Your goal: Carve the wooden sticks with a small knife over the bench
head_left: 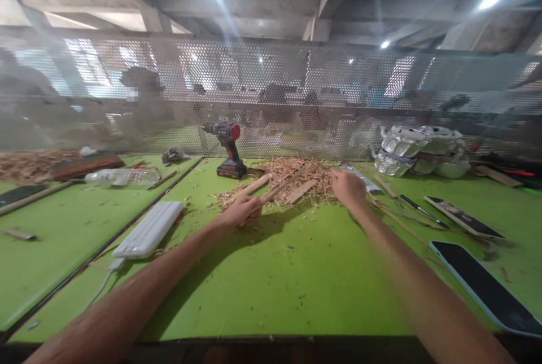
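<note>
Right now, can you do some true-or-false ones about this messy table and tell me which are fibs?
1. The left grip holds a wooden strip. True.
2. From left to right, the wood shavings lie between the drill and the silver bundle. True.
3. The drill is lying on its side. False: it stands upright on its base.
4. The clear bottle stands up. False: the clear bottle lies on its side.
5. A blue-edged phone lies on the right of the table. True.
6. The table is red. False: it is green.
</note>
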A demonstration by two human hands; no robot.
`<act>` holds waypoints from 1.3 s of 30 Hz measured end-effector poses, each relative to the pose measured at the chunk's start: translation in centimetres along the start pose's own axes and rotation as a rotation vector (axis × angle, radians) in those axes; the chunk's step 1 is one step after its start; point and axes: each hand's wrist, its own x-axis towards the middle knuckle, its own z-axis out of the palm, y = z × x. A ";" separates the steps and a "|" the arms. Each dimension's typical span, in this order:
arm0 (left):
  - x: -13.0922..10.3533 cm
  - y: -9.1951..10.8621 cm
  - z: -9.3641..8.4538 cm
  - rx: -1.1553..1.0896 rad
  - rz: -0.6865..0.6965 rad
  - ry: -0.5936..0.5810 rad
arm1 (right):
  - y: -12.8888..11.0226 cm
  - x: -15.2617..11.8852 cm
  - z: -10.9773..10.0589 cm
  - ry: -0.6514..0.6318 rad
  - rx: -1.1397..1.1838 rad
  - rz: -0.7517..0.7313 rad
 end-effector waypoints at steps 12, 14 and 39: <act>0.1 -0.3 0.0 0.081 0.022 0.014 | -5.5 -2.5 0.5 0.083 0.370 -0.374; 0.1 -0.5 0.1 0.068 0.041 -0.001 | -5.9 -2.9 1.0 0.040 0.381 -0.413; 0.8 0.2 -0.3 0.086 0.038 0.031 | -2.5 -0.3 0.5 0.097 0.397 -0.048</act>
